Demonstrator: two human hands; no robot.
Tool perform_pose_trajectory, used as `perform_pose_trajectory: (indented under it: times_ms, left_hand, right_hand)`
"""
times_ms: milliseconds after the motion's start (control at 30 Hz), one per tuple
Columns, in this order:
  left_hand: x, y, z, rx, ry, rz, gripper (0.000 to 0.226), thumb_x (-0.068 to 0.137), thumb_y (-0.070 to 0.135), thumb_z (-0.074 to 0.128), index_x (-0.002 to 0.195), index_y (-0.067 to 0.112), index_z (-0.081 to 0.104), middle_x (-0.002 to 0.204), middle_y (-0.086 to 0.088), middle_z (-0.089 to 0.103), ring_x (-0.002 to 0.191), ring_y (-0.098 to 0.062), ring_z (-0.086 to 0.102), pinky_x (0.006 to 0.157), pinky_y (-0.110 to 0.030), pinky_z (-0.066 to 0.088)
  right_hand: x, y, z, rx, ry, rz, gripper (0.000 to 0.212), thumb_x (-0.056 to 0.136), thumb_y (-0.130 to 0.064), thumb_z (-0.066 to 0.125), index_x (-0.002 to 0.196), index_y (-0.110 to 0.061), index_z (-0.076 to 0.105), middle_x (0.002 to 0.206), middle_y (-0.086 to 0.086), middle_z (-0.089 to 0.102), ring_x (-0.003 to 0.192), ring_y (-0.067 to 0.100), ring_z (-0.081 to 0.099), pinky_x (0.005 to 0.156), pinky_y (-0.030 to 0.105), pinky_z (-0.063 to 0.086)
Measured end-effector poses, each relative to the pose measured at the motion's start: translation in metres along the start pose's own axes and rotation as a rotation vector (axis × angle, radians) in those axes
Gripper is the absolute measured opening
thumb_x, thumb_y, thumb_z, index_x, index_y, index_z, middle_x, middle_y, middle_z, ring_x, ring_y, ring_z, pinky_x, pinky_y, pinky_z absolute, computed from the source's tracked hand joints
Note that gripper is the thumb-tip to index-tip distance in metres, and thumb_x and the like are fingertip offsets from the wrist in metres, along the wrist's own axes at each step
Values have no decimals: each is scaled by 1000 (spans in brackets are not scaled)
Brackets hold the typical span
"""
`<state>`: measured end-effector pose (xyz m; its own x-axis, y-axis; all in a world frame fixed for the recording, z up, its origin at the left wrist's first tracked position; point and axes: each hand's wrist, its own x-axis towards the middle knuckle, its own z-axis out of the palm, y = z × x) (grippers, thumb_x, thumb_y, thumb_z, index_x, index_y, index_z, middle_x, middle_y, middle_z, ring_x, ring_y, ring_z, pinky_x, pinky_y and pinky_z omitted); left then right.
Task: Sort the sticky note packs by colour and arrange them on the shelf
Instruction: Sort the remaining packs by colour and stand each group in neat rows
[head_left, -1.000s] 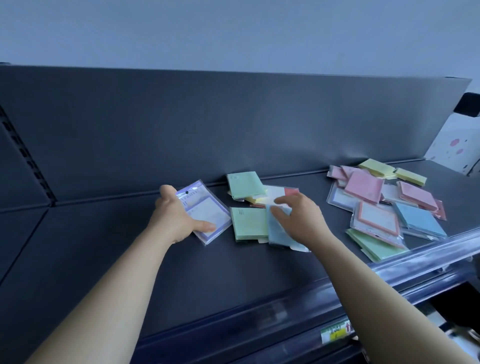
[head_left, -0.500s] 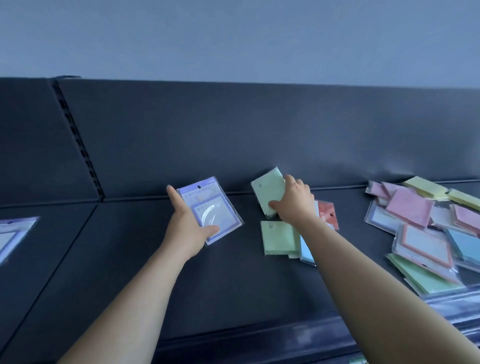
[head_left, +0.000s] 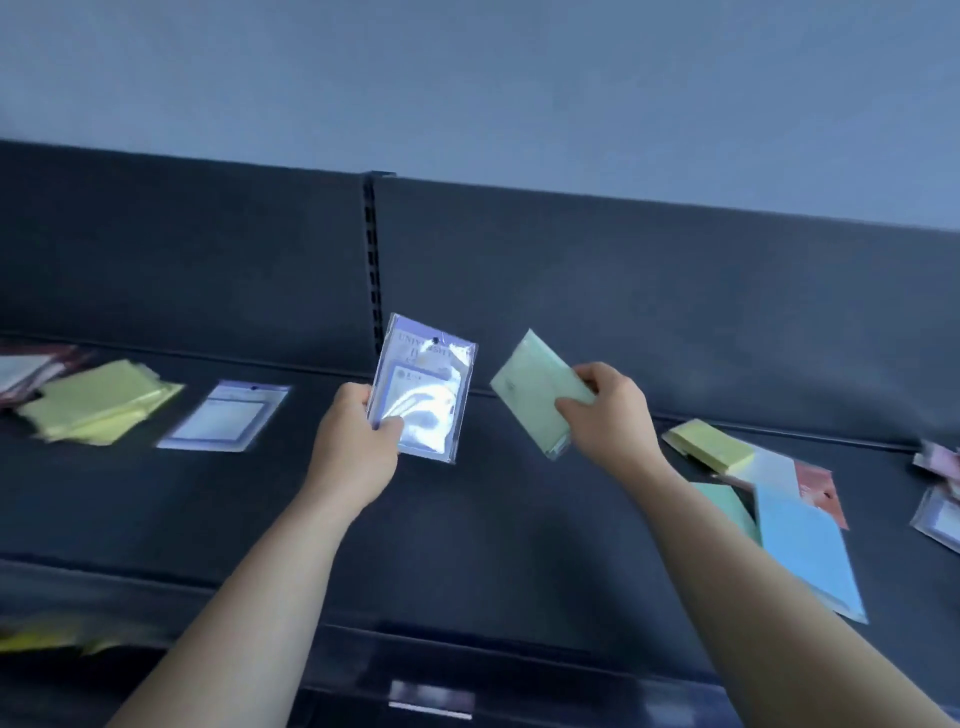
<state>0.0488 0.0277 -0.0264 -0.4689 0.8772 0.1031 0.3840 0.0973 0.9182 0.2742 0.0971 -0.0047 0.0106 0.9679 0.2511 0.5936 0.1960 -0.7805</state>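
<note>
Head, purple pack (head_left: 423, 387) up from L grip (head_left: 353, 447)

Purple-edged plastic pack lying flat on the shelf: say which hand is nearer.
Left. The left hand, holding a glossy purple pack, is right of the flat purple-edged pack; the right hand, gripping a pale green pack, is farther right.

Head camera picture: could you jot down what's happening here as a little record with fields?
Left-hand grip: holds a purple pack in a clear sleeve, raised above the shelf
Right-hand grip: holds a green pack, tilted
Lying at left: yellow pile, second purple pack flat beside it
Lying at right: yellow block, blue pack, red pack, overlapping
Shelf: dark, flat
</note>
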Motion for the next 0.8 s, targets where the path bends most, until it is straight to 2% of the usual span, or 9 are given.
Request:
perform_pose_trajectory:
  times_ms: [100,233,300,367,467,600,700,800]
  left_hand:
    - [9,-21,-40,-35,100,-32,14,93,16,50,107,20,49,105,-1,63,87,-27,68,78,-45,55]
    - [23,-49,-96,-112,188,-33,21,95,14,47,116,14,50,114,3,62,75,-13,71,71,-35,58]
    - [33,-63,-127,-119,216,-41,22,95,12,46,117,13,48,114,2,61,78,-17,71,61,-25,52]
    - [43,-78,-160,-99,224,-39,23,94,12,45,117,13,49,115,2,62,83,-17,70,57,-21,51]
    - [57,-98,-209,-79,231,-12,29,92,7,44,120,14,53,115,2,64,89,-12,67,61,-24,58]
    - [73,-120,-271,-20,245,-23,23,93,6,45,115,10,52,115,1,62,90,-15,66,57,-19,55]
    - [83,-132,-310,18,234,-35,19,95,7,45,113,9,51,113,0,61,87,-14,66,65,-28,59]
    - [95,-146,-344,32,213,-27,21,95,8,44,114,12,51,113,4,61,86,-12,66,70,-38,60]
  right_hand:
    - [-9,-33,33,63,-62,-42,20,83,-13,58,100,-25,57,90,-14,61,76,4,58,54,21,44]
    - [-21,-75,79,120,-127,-81,18,85,-12,60,99,-23,56,88,-16,60,71,3,59,55,21,47]
    - [-27,-97,105,136,-151,-99,17,86,-13,61,99,-23,56,88,-15,60,71,4,59,56,22,48]
    - [-32,-119,131,149,-172,-107,17,86,-13,61,99,-23,56,90,-13,61,74,7,61,59,25,51]
    - [-40,-153,171,158,-197,-117,17,86,-13,61,100,-21,56,91,-12,61,74,10,62,55,25,49]
    - [-51,-197,223,176,-215,-111,17,85,-11,59,99,-21,56,91,-12,61,73,8,61,52,21,48]
    - [-60,-221,259,206,-203,-82,18,83,-12,60,98,-21,58,93,-10,65,79,16,66,69,32,56]
    - [-68,-240,288,222,-196,-63,18,83,-13,61,98,-22,58,93,-11,65,79,17,68,66,30,54]
